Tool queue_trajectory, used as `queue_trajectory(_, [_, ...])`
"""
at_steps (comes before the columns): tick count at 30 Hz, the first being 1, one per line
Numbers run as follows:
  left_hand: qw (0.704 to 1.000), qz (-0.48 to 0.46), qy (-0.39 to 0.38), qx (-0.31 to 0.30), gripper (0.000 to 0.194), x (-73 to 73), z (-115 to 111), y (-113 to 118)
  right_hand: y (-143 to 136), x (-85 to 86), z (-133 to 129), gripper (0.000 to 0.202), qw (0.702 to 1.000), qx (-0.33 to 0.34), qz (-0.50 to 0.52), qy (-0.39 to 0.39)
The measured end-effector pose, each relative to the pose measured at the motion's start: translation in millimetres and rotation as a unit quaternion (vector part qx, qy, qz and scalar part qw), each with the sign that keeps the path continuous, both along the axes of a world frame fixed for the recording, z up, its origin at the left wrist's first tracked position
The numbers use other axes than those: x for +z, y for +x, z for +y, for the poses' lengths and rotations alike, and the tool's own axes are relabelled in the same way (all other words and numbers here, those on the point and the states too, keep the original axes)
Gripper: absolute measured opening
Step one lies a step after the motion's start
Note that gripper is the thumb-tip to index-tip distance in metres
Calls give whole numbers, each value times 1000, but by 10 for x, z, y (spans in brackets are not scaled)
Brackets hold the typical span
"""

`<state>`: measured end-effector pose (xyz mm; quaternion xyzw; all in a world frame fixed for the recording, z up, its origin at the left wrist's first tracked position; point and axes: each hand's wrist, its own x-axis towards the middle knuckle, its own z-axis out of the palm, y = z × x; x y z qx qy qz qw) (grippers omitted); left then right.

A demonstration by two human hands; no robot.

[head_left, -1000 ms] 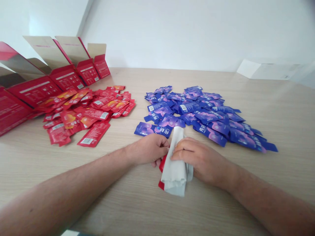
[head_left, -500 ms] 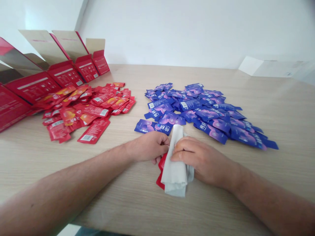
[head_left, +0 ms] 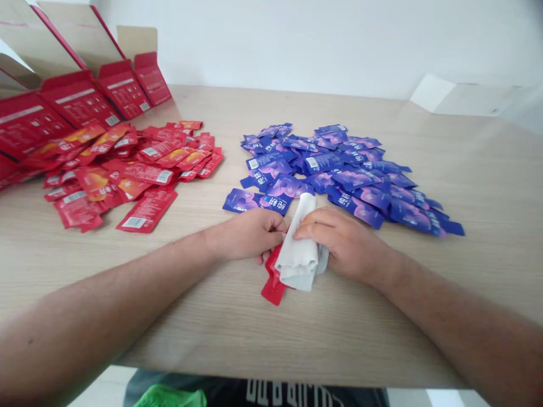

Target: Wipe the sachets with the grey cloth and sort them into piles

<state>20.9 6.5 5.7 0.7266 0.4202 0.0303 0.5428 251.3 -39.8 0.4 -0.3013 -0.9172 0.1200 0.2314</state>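
1. Across the lower and middle view, a pale wood-grain table is shown, bordered at its far edge by a white wall
2. At the far left, at least 4 red boxes are lined up in a slanting row, with their flaps raised and pale insides exposed
3. Right of centre, a loose pile of blue sachets is spread on the table, with pink-purple shapes printed on many of them
4. In front of the boxes, a pile of red sachets is heaped; yellow-orange patches are seen on several, and barcodes on others
5. Below the near table edge, a dark garment with white lettering is partly shown
6. At the far right, a white carton is set near the wall
7. Near the table's middle, the right hand is closed on a white layered bundle, its fingers laid over the upper face; its thumb is hidden
8. Just to the left, the left hand is curled, its thumb and index finger brought together beside the bundle; whether the red packet's edge is pinched there cannot be told
9. Between the hands, the white layered bundle is held at a slant, its narrow end pointed at the blue sachets and its stacked edges turned toward the person
10. At the near left of the bundle, a red packet is partly covered by it; whether 1 or 2 packets are there cannot be told
11. At the bottom, a bright green item is cut off by the view
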Motion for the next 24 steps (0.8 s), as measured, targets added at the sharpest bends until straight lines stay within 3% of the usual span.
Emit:
queue_trajectory(4, [1000, 4, 8, -5, 10, 12, -4, 6, -7, 3, -8, 20, 999, 38, -11, -9])
queue_trajectory(8, [1000, 3, 12, -7, 13, 12, -5, 12, -1, 5, -6, 23, 1000, -11, -5, 9])
queue_trajectory(12, [1000, 17, 23, -3, 11, 19, -8, 20, 6, 6, -9, 19, 999, 17, -28, 8])
queue_trajectory(17, [999, 30, 32, 18, 11, 38, -12, 31, -100, -16, -101, 22, 999, -15, -15, 42])
queue_trajectory(22, [999, 41, 25, 24, 16, 55, -27, 51, -271, 7, -255, 23, 996, 72, -37, 35])
queue_trajectory(24, [999, 42, 16, 30, 16, 59, -30, 59, -241, 9, -235, 23, 997, 67, -36, 30])
